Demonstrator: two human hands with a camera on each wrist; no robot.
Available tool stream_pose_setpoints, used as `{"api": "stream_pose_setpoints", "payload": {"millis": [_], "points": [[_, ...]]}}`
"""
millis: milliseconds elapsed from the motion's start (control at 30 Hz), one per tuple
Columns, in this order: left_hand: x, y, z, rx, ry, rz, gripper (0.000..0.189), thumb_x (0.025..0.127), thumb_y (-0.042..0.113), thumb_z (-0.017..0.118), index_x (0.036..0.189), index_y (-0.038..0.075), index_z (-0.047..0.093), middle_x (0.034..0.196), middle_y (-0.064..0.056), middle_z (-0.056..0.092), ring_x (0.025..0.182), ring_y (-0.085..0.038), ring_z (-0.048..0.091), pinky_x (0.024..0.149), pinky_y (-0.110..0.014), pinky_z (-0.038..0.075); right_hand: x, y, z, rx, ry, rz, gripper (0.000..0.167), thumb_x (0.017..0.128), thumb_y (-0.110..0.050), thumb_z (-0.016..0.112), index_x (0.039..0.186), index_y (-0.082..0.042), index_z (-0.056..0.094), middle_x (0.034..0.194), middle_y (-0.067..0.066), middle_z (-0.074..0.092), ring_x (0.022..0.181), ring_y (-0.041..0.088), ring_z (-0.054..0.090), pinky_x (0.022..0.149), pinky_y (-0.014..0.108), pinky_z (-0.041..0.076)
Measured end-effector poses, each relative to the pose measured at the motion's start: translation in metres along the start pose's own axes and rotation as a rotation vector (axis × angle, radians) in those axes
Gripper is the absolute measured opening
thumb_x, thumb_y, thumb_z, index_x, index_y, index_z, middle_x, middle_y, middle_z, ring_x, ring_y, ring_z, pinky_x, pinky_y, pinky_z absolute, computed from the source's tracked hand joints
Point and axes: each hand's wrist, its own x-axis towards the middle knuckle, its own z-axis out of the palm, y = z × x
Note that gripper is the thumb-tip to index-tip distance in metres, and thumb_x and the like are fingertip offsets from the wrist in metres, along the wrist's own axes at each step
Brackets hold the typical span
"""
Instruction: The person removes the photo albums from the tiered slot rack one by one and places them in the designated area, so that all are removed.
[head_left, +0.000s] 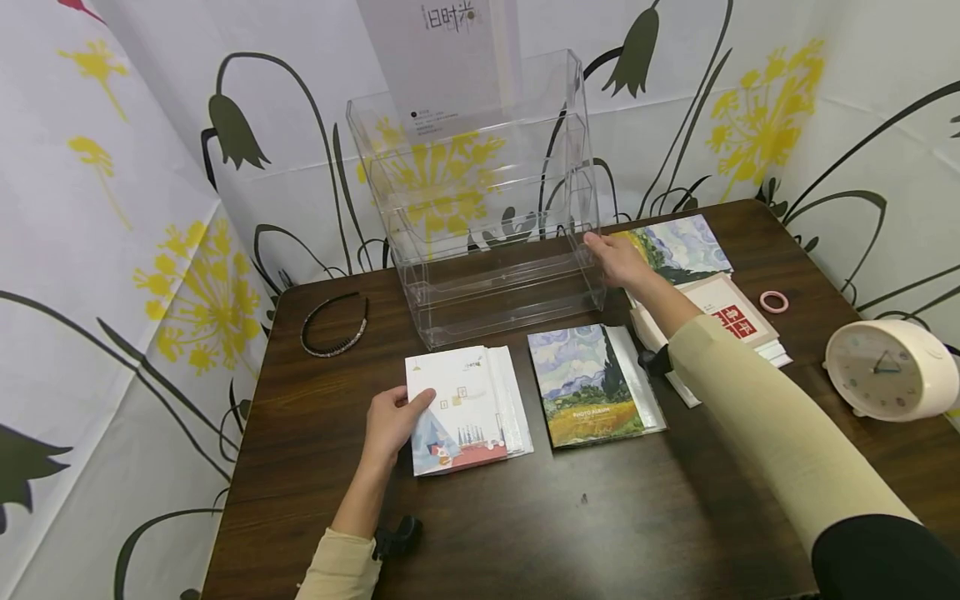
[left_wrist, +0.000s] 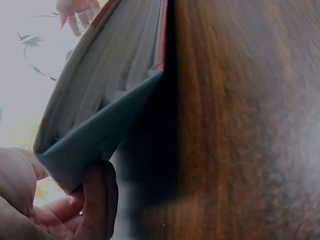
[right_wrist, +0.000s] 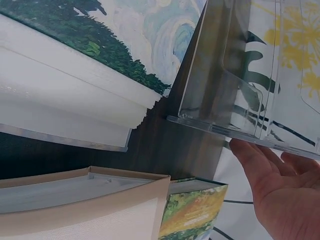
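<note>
My left hand [head_left: 392,425] grips the spine edge of a white photo album [head_left: 453,400] with a drawn castle scene on its cover. The thumb lies on the cover, and the left wrist view shows curled fingers [left_wrist: 100,195] under the blue spine, with that edge tilted up off the table. My right hand [head_left: 618,260] touches the right side of a clear acrylic tiered rack [head_left: 502,296] with its fingers extended. In the right wrist view those fingers [right_wrist: 250,160] rest against the rack's side panel. A painted-landscape photo album [head_left: 581,387] lies between the hands.
Another landscape album [head_left: 682,242] and a beige album with red squares [head_left: 720,304] lie right of the rack. Near them are a pink ring [head_left: 773,302] and a cream clock [head_left: 873,371]. A dark headband [head_left: 333,352] lies at left. A printed sheet [head_left: 450,75] stands at the rack's top.
</note>
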Motion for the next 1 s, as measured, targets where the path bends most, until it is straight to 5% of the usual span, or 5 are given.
{"api": "stream_pose_setpoints", "payload": {"millis": [300, 1000], "points": [[0.0002, -0.0061, 0.0045, 0.076, 0.063, 0.050, 0.041, 0.085, 0.034, 0.078, 0.105, -0.001, 0.069, 0.075, -0.006, 0.063, 0.067, -0.017, 0.054, 0.058, -0.029, 0.042, -0.0002, 0.0022, -0.0007, 0.005, -0.005, 0.005, 0.069, 0.104, -0.048, 0.039, 0.153, -0.001, 0.027, 0.154, 0.025, 0.029, 0.138, 0.040, 0.033, 0.104, 0.052, 0.041], [0.0004, -0.0071, -0.0030, 0.054, 0.026, 0.050, 0.052, 0.086, 0.027, 0.077, 0.127, 0.000, 0.061, 0.083, -0.012, 0.067, 0.069, -0.019, 0.057, 0.056, -0.027, 0.045, 0.0002, 0.0023, -0.0016, 0.011, -0.011, -0.017, 0.066, 0.105, -0.046, 0.039, 0.152, -0.001, 0.029, 0.153, 0.026, 0.031, 0.137, 0.041, 0.035, 0.104, 0.055, 0.040]]}}
